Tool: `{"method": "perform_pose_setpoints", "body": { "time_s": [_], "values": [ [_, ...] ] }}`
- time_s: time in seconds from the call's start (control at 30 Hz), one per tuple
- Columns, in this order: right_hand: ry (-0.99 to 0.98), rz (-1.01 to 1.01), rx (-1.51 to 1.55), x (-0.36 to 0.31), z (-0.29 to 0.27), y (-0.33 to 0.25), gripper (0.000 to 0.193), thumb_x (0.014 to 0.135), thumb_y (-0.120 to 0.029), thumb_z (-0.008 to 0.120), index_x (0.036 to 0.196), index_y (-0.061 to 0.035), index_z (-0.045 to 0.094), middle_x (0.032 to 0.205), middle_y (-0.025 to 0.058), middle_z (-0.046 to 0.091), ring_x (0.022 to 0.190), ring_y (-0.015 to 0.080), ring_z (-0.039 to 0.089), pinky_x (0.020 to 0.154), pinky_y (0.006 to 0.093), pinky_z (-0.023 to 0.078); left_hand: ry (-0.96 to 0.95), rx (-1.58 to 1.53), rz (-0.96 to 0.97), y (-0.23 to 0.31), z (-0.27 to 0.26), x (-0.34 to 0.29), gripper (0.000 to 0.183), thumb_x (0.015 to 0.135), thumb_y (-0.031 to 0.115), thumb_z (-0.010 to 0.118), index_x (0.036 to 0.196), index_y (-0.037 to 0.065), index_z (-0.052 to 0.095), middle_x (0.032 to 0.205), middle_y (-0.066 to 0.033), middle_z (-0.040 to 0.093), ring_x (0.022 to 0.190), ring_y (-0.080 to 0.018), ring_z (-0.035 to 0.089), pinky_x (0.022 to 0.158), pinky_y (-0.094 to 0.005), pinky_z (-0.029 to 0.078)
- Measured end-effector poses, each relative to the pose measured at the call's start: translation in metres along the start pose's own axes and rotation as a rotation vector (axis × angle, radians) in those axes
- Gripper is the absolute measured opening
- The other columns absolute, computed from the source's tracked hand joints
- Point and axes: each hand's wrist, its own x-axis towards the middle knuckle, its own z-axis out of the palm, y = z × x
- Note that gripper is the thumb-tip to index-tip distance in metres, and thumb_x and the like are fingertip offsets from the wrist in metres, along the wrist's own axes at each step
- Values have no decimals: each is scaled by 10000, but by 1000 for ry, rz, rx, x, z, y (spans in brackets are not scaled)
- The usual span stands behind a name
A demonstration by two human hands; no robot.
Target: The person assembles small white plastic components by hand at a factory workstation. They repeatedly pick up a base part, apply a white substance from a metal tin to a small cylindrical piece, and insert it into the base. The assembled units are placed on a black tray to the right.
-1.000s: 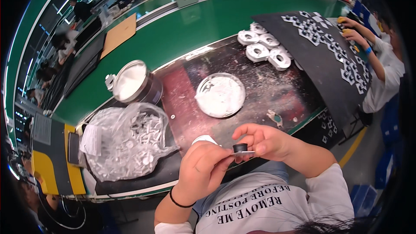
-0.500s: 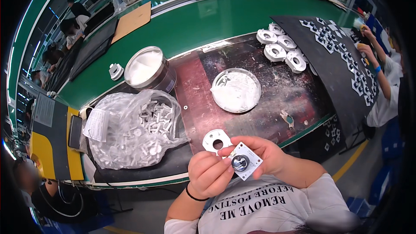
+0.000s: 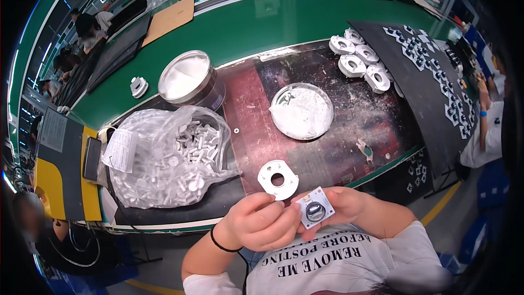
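My right hand (image 3: 345, 205) is closed on a small square white circuit board (image 3: 326, 212) with a round, glossy dome lens (image 3: 315, 211) at its middle. Close against the board's left side is my left hand (image 3: 261, 223), its fingers curled in; whatever they may hold is hidden. Just beyond the left hand lies a white ring-shaped plate (image 3: 266, 176) with a round hole, flat on the bench. Farther off stands a shallow round dish (image 3: 303, 113) of white paste.
A clear plastic bag (image 3: 147, 175) of small white parts and a large tin (image 3: 210, 94) of white material stand left. White ring housings (image 3: 352, 65) are grouped at the right, beside a black sheet (image 3: 406, 84) carrying rows of lens boards. A co-worker's arm (image 3: 483, 104) is far right.
The board has shifted slightly right and down in my right hand. My left hand has drawn left from the lens, uncovering more of the ring plate. The co-worker's hands have moved lower.
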Motion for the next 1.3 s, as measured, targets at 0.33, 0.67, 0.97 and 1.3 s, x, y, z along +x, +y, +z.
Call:
{"method": "perform_pose_setpoints", "body": {
  "time_s": [0.33,0.67,0.97,1.3],
  "values": [
    [201,-287,-627,5,9,-21,711,756,-232,761,1323,33,424,1134,138,601,1071,211,571,872,300,454,-55,-6,-246,-10,-10,-22,208,695,152,726,885,109,651,1019,-34,608,857,-165,553,692,-314,482],
    [206,-328,-2169,65,21,-65,484,570,-272,795,989,-89,637,1076,36,575,1094,269,489,942,398,352,-106,-319,-954,13,30,-42,984,585,311,834,1351,-7,304,1228,-201,484,1123,-374,469,949,-464,376],
    [178,-248,-2349,61,23,-59,430,611,-286,752,970,-77,640,1011,14,594,1013,196,510,878,390,361,-129,-290,-902,12,35,-50,1074,578,205,850,1404,47,182,1226,-172,528,1087,-344,529,924,-446,410],
    [171,-233,-2500,66,37,-61,427,638,-297,739,994,-81,640,960,-20,600,954,157,505,843,347,332,-121,-326,-913,11,33,-48,1060,569,197,856,1390,53,202,1225,-164,534,1084,-341,535,925,-445,416]
  ]
}}
